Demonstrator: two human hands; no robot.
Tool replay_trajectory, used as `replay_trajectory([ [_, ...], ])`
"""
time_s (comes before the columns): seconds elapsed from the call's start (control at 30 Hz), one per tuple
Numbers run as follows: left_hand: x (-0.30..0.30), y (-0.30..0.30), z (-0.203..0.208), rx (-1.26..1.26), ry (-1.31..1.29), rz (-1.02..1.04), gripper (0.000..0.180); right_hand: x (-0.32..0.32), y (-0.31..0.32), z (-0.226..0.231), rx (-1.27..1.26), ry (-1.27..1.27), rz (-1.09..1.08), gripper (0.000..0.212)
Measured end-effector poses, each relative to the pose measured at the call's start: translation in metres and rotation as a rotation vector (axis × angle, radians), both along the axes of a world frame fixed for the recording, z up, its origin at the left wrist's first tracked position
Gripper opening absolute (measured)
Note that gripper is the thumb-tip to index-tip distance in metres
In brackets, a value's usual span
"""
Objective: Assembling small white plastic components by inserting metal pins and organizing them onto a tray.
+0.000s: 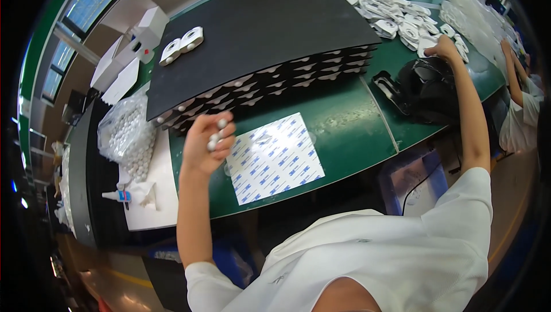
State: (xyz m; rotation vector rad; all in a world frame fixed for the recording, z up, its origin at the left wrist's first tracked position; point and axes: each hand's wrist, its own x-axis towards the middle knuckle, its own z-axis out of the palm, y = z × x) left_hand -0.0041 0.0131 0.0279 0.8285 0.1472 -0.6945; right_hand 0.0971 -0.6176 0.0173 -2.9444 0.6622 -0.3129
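My left hand is raised in front of the black board stack, its fingers curled around several small white balls. Right of it, a white sheet with blue printing lies flat on the green table. My right arm stretches to the far right, where my right hand grips a white plastic part at the edge of a heap of similar parts. Two such white parts sit side by side on top of the black boards. White pieces show between the stacked layers.
At the left, a clear bag of white balls stands near a small glue bottle and a crumpled tissue. A black bag lies under my right arm. Another person and a clear plastic bag are at right.
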Motion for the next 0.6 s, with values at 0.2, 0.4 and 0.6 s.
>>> replay_trajectory([
  [0.2, 0.013, -0.036, -0.003, 0.062, -0.094, -0.059, 0.022, -0.033, 0.046, 0.043, 0.043, -0.494, 0.245, 0.028],
  [0.4, -0.001, -0.026, -0.012, 0.174, -0.194, 0.058, 0.032, -0.115, 0.195, 0.049, 0.337, -0.560, 0.571, 0.013],
  [0.6, -0.003, -0.012, -0.010, 0.075, -0.269, 0.202, 0.041, -0.146, 0.282, 0.006, 0.979, -0.187, 0.883, 0.022],
])
